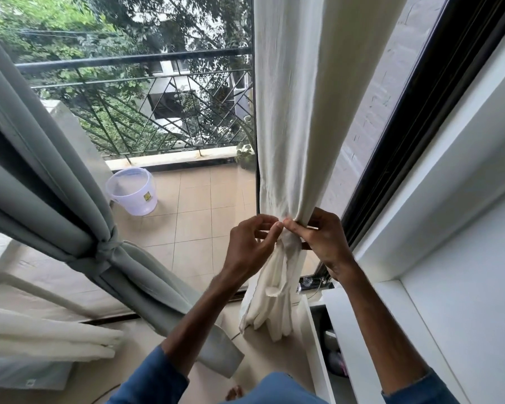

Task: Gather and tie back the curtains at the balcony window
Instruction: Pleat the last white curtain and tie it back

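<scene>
Left hand point(252, 243): fingers curled, thumb and fingertips pinching the cream curtain point(292, 126) at its gathered waist.
Right hand point(318, 240): curled round the same waist from the other side, its thumb tip meeting the left's.
Cream curtain: bunched at the right of the window, beside the black frame point(391, 158); its tail hangs loose below the hands.
Grey curtain point(56, 182): at the left, already tied, with a knot point(111, 249) at its middle.
Strip point(306, 245): a dark bit shows by the right fingers; I cannot tell if it is a tie band.
Risk: I judge that if either pinch eases before a knot bites, the folds will spill and the bunch will slide down. Too hard a pull could strain the fixings above, which are out of view.
Writing: the bucket point(133, 191) carries a yellow sticker point(147, 196), too small for me to read; nothing else is legible.
</scene>
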A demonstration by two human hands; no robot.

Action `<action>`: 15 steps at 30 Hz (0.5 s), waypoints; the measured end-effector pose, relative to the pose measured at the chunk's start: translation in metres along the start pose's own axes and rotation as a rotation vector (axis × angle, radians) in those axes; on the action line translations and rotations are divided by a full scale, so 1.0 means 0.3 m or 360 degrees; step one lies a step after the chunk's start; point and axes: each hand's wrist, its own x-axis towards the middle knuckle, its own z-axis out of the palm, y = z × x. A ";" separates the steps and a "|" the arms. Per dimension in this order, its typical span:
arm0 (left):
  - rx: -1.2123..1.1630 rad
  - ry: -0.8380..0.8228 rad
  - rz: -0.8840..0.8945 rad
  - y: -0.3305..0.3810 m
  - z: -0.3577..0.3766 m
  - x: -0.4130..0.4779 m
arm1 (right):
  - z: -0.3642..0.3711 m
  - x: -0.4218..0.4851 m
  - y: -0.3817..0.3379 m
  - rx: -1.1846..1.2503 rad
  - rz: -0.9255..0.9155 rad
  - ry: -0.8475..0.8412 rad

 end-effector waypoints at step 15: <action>0.0314 -0.0182 0.0165 0.047 -0.010 0.039 | -0.067 0.032 0.043 -0.0314 -0.0309 0.0149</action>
